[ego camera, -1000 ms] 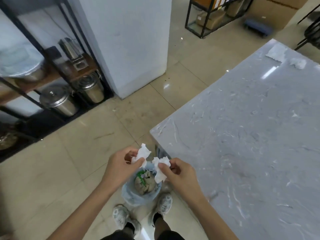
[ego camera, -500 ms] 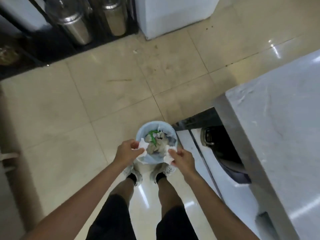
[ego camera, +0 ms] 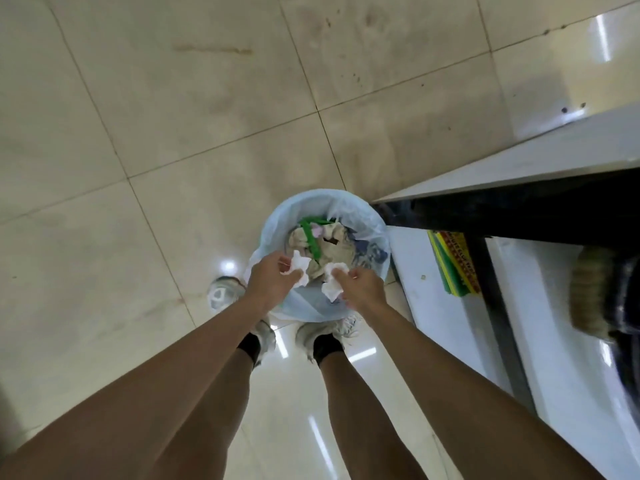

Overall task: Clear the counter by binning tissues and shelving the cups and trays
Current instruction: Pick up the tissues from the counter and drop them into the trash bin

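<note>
Tissues: two crumpled white paper wads, one [ego camera: 300,268] pinched in left hand [ego camera: 270,285], one [ego camera: 333,285] in right hand [ego camera: 363,289], over round blue-lined bin [ego camera: 277,233]; neither dropped yet. Cups, trays unseen, presumably unshelved.

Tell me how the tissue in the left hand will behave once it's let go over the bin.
The tissue looks crumpled and thin, so it is probably floppy and very light. Dropped from the left hand, it would likely flutter rather than fall straight. It sits near the bin rim, so it might catch on the liner.
</note>
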